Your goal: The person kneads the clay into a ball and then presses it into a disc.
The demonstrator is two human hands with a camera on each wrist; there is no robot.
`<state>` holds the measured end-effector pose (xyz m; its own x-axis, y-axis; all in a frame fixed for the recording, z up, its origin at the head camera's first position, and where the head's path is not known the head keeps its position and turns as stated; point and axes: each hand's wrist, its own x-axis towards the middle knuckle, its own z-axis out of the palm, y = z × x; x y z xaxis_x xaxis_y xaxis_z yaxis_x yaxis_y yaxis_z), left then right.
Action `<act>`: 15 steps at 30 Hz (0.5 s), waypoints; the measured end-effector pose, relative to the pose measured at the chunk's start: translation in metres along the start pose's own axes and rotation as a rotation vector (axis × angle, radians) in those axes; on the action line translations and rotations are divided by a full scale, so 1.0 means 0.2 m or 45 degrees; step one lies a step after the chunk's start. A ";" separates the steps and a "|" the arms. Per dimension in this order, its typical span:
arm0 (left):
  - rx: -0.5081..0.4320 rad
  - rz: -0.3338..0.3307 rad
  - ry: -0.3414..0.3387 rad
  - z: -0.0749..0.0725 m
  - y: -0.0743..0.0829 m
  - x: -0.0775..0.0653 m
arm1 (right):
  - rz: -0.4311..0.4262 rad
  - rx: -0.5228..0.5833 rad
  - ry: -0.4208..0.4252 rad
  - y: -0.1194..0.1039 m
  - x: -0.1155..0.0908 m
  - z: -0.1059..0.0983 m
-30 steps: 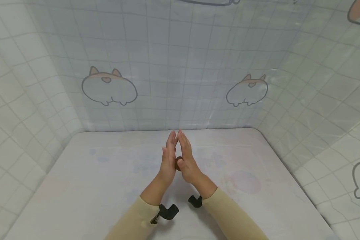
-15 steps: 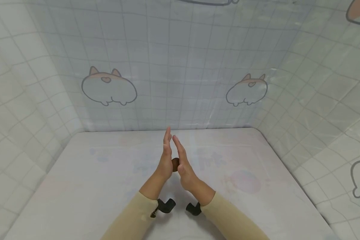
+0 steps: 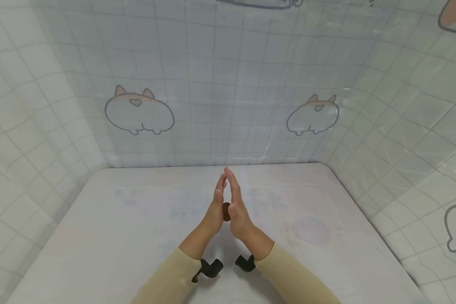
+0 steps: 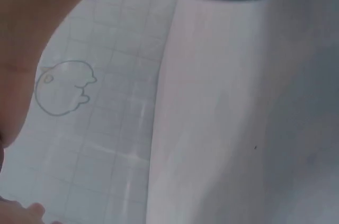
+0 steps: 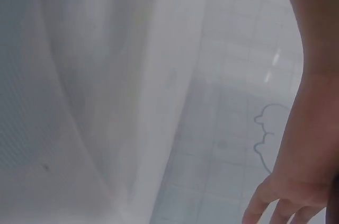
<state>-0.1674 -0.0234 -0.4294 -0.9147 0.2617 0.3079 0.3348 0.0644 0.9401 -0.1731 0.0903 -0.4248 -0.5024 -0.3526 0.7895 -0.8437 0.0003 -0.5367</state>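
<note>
In the head view a small brown round object (image 3: 226,212), like a ball, sits between my two palms. My left hand (image 3: 215,212) presses it from the left with straight fingers. On the other side my right hand (image 3: 239,215) presses against it, fingers also straight. Both hands point forward, and their fingertips come together at the top. The palms largely cover the brown object. The left wrist view has part of my left hand (image 4: 16,86) along its left edge; the right wrist view has my right hand (image 5: 304,166) at the right, its fingers pointing down.
Beneath the hands lies a pale table (image 3: 118,232) with faint coloured patches. A back wall (image 3: 220,84) with grid lines and corgi drawings rises behind it, with similar side walls. Black curved pieces (image 3: 212,268) stick out from the sleeve cuffs (image 3: 188,266).
Half a second ago the left hand reached further forward and the fingertips were apart. Now the right hand has slid forward, the left back, and the tips meet. The brown object stays between the palms.
</note>
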 end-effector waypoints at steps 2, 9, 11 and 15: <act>-0.029 0.039 -0.025 0.01 0.00 -0.01 | 0.039 -0.011 0.005 0.01 0.01 -0.01; -0.293 0.193 -0.156 0.03 0.04 -0.02 | 0.233 0.011 -0.001 0.05 0.06 -0.07; -0.353 0.217 -0.150 0.03 0.06 -0.03 | 0.290 0.002 0.000 0.07 0.06 -0.08; -0.432 0.254 -0.112 0.03 0.09 -0.04 | 0.380 -0.011 -0.010 0.10 0.06 -0.10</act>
<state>-0.1523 -0.0182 -0.4155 -0.8117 0.3193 0.4891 0.3964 -0.3140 0.8627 -0.2008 0.1041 -0.4201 -0.7268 -0.3431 0.5950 -0.6607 0.1126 -0.7421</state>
